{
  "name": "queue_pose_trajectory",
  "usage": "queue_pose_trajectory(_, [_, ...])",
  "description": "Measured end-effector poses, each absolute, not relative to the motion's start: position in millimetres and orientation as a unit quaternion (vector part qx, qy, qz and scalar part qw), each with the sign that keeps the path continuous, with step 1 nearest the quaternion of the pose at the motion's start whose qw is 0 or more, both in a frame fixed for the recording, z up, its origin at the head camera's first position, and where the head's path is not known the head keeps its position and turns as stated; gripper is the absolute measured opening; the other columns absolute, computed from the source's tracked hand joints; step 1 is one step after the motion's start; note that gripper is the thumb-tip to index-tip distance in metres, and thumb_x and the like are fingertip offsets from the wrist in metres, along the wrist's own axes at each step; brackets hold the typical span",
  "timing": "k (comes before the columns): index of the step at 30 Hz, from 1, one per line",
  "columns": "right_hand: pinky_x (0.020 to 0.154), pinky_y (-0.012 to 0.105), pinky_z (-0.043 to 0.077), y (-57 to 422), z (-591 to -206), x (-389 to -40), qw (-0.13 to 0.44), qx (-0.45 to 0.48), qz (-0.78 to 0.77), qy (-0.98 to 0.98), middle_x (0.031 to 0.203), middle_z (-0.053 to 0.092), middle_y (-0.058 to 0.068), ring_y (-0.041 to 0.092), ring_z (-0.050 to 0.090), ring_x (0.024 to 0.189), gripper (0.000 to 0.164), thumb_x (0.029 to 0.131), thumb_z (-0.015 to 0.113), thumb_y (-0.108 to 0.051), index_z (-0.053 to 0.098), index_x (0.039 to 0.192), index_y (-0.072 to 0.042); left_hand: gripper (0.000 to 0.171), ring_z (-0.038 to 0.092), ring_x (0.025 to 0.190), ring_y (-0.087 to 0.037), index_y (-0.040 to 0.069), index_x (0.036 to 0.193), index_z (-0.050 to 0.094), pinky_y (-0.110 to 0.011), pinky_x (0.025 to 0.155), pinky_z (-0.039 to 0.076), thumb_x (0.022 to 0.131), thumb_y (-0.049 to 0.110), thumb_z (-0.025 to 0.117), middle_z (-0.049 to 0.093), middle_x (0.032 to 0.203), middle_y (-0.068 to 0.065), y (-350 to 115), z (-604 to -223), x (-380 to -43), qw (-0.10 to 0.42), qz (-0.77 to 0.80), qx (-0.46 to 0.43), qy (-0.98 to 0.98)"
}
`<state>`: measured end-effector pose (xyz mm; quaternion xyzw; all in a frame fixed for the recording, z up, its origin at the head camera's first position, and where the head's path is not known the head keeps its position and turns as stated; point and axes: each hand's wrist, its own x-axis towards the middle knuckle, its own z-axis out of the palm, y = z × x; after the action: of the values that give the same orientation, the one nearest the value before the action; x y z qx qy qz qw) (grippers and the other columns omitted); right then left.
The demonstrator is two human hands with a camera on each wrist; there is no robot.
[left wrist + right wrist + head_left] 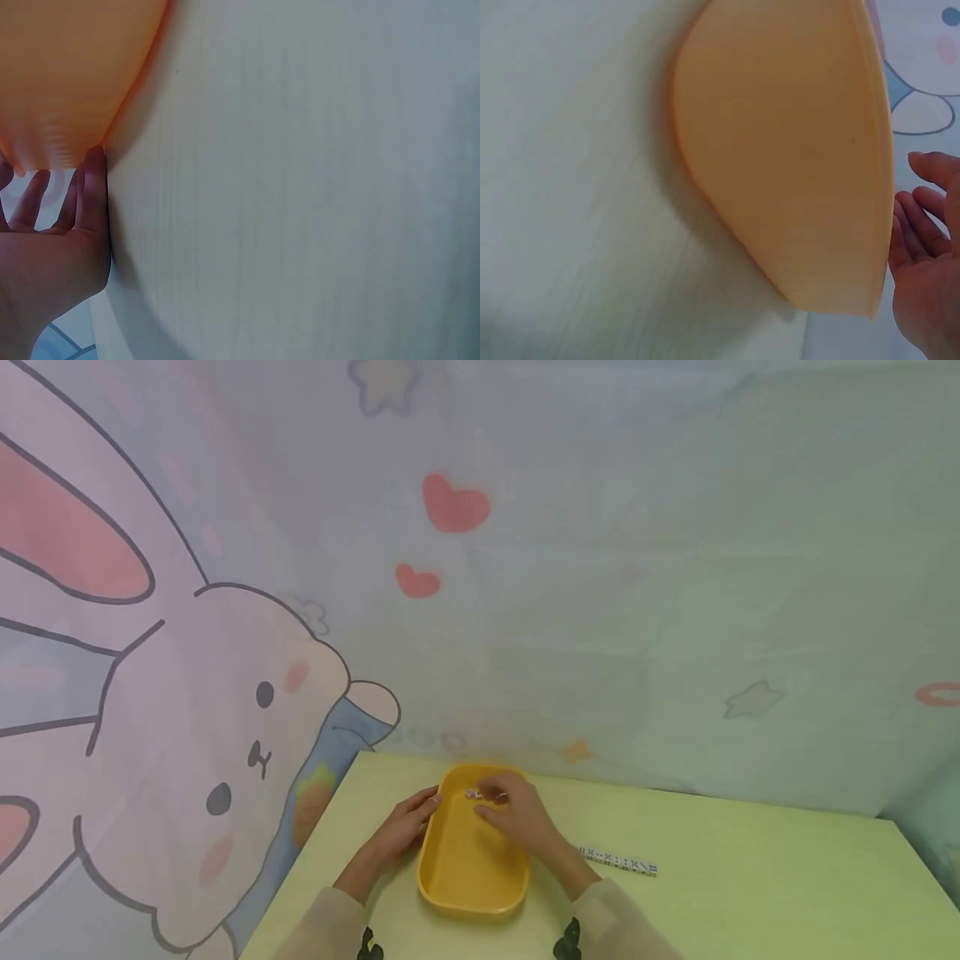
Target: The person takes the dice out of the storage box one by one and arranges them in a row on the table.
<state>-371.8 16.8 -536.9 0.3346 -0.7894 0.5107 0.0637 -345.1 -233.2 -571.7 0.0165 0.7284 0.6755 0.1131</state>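
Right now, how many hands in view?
2. Left hand: on the tray's left side. Right hand: above the tray, by the dice at the far end. The wrist views show these same two; neither is fully hidden.

Your tray (pixel 472 868) is plain yellow, reading as orange in both wrist views. The small cubes (pixel 470 793) inside it are white with dark marks, and the row of dice (pixel 618 861) shows you white faces patterned in dark blue. Your sleeves (pixel 318 927) are pale cream — the table (pixel 750 868) is light yellow-green. You face a pastel backdrop (pixel 637 568) with a white, pink-eared rabbit (pixel 180 710), pinkish-red hearts (pixel 455 508) and an orange carrot (pixel 310 814).
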Motion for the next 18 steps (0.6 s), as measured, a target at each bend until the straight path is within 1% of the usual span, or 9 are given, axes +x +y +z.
queue_pose_trajectory(4, [0.086,0.043,0.056,7,-540,-377,0.059,0.317,0.518,-0.792,0.109,0.067,0.019,0.034,0.065,0.098,0.032,0.090,0.074,-0.013,0.066,0.115,0.004,0.064,0.050,0.131,-0.036,0.010,0.155,0.033,-0.042,0.098,0.052,0.103,0.044,0.049,0.043,0.150,-0.021,-233,-574,-341,0.122,0.681,0.027,0.722])
queue_pose_trajectory(8, [0.085,0.041,0.056,0,-542,-381,0.067,0.327,0.494,-0.803,0.110,0.067,0.019,0.034,0.065,0.098,0.035,0.089,0.073,-0.014,0.066,0.116,0.007,0.061,0.049,0.132,-0.036,0.011,0.154,0.034,-0.041,0.098,0.052,0.104,0.043,0.049,0.044,0.149,-0.019,-230,-573,-342,0.122,0.684,0.034,0.718])
queue_pose_trajectory(14, [0.086,0.041,0.056,-7,-548,-386,0.074,0.322,0.444,-0.833,0.112,0.066,0.017,0.031,0.064,0.099,0.040,0.087,0.076,-0.016,0.065,0.120,0.004,0.060,0.048,0.132,-0.034,0.013,0.154,0.037,-0.041,0.099,0.051,0.104,0.044,0.049,0.046,0.149,-0.015,-227,-573,-345,0.119,0.681,0.037,0.722])
queue_pose_trajectory(18, [0.091,0.042,0.054,-13,-550,-388,0.074,0.321,0.409,-0.851,0.116,0.066,0.016,0.029,0.065,0.102,0.043,0.087,0.077,-0.018,0.065,0.122,0.003,0.059,0.048,0.133,-0.033,0.012,0.154,0.037,-0.040,0.100,0.050,0.104,0.042,0.048,0.046,0.149,-0.015,-231,-573,-343,0.119,0.678,0.030,0.725])
